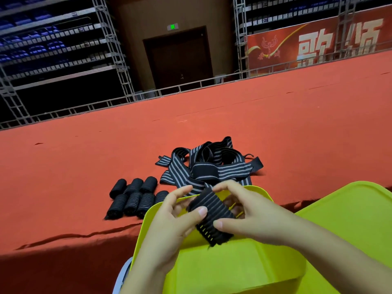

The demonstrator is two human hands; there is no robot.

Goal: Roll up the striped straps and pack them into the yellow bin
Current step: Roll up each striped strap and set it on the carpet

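Observation:
A rolled black strap with thin grey stripes (212, 215) is held above the yellow bin (233, 270), which sits low in front of me. My left hand (176, 217) grips the roll from the left, thumb across its front. From the right, my right hand (239, 211) grips it with fingers over the top and thumb below. A loose pile of unrolled striped straps (207, 164) lies on the red surface beyond the bin. Several finished rolls (133, 197) lie in two rows to the left of the pile.
A yellow lid (350, 221) leans at the right of the bin. The red cloth-covered surface (84, 158) stretches wide, with a front edge dropping off near me. Metal railing, scaffolding and a dark door stand far behind.

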